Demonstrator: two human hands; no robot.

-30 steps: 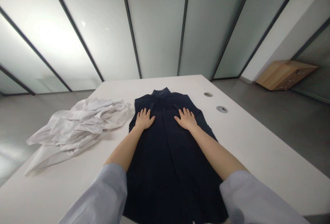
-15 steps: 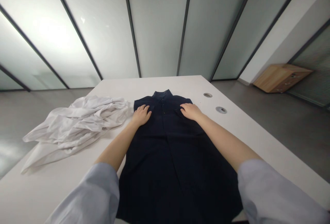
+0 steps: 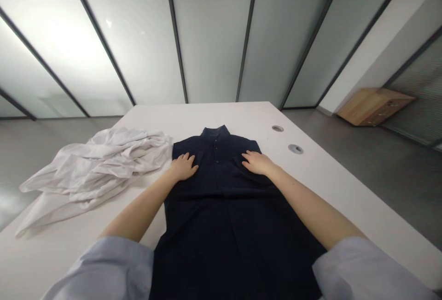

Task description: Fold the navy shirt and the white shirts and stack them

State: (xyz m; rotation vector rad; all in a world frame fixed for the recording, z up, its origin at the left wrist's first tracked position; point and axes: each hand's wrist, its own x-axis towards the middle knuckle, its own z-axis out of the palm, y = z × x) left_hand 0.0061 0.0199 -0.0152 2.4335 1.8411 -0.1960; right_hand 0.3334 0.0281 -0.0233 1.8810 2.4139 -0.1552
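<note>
Right of a rumpled white cloth, a left hand lies palm-down, fingers apart, on a dark garment stretched lengthwise, collar outermost, across a white table; the right hand, unclenched, rests opposite, about equally near the collar.

Two hands, one navy shirt

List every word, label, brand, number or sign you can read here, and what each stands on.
None: I can read no text anywhere.
Dark garment: no lettering visible.
White cloth: no lettering visible.
Round table fittings and wooden cabinet: too small or blurred to rule out markings.
</note>
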